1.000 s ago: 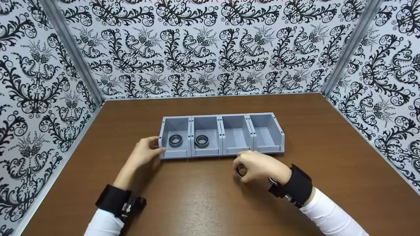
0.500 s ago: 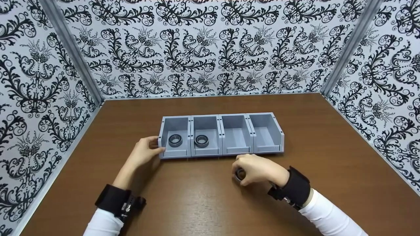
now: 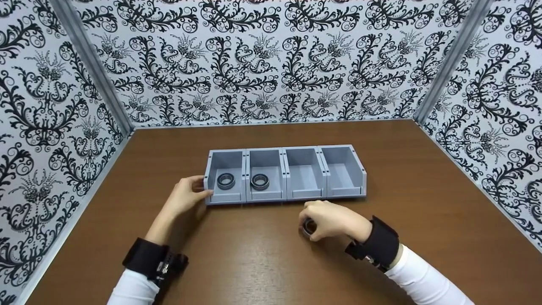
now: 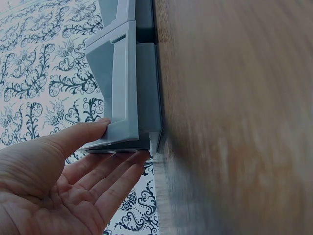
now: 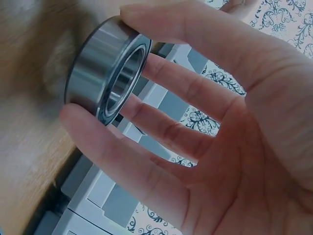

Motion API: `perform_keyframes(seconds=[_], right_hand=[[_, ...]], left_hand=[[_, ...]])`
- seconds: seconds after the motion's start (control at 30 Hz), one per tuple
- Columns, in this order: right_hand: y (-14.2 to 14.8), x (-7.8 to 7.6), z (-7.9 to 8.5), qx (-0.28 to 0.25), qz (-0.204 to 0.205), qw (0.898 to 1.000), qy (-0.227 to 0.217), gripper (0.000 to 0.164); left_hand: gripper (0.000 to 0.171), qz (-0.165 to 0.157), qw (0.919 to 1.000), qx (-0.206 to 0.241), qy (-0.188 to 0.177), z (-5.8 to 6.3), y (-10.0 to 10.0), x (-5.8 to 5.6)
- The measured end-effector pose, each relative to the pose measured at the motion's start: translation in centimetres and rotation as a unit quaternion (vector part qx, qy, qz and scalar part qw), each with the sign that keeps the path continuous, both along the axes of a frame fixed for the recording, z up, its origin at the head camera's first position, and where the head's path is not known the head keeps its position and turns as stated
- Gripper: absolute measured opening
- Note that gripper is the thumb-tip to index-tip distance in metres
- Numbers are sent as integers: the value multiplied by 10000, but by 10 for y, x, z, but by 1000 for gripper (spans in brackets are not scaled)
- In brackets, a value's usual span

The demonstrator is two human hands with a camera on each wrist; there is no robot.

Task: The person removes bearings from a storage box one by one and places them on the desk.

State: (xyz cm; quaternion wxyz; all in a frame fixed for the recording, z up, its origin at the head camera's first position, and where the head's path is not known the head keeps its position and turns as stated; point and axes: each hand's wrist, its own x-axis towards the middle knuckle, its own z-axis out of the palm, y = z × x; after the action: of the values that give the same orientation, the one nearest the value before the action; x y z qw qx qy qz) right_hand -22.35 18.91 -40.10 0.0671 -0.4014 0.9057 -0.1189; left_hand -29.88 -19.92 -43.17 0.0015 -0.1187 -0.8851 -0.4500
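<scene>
Pinching the bearing (image 5: 90, 66) by its outer rim, the right hand (image 5: 237, 147) fills much of the right wrist view. One digit presses the rim toward 1 o'clock and another toward 7, so the ring sits between opposed tips; other fingers reach behind it, and whether they touch it I cannot tell. The ring is tilted, its bore turned toward the palm. Even pressure from both sides is probably the key here, since smooth metal could roll or slip.

The left wrist view shows the left hand (image 4: 73, 183) at the left-end bin (image 4: 126, 93). Its thumb rests at the front corner, while the fingers lie nearly straight along the outer wall, taking the corner between them. A light, steady hold seems best, enough to brace the bin without dragging it over the table (image 4: 230, 98).

In the head view, the held bearing is at about 5 o'clock from the middle of the row of four bins (image 3: 286, 165); whether it touches the table is hidden. The left hand is near 9 o'clock of that row. One loose bearing (image 3: 225, 187) lies flat in the left-end bin, another (image 3: 260, 188) in the next bin toward 3 o'clock. The right knuckles are near the front lips, so care against knocks seems wise.
</scene>
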Motion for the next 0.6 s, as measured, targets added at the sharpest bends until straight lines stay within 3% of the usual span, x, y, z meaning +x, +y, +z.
perform_keyframes(seconds=[0.6], right_hand=[[2,0,-10,11,-7,10000,74,31]], left_hand=[[48,21,10000,-54,33,0,-1,2]])
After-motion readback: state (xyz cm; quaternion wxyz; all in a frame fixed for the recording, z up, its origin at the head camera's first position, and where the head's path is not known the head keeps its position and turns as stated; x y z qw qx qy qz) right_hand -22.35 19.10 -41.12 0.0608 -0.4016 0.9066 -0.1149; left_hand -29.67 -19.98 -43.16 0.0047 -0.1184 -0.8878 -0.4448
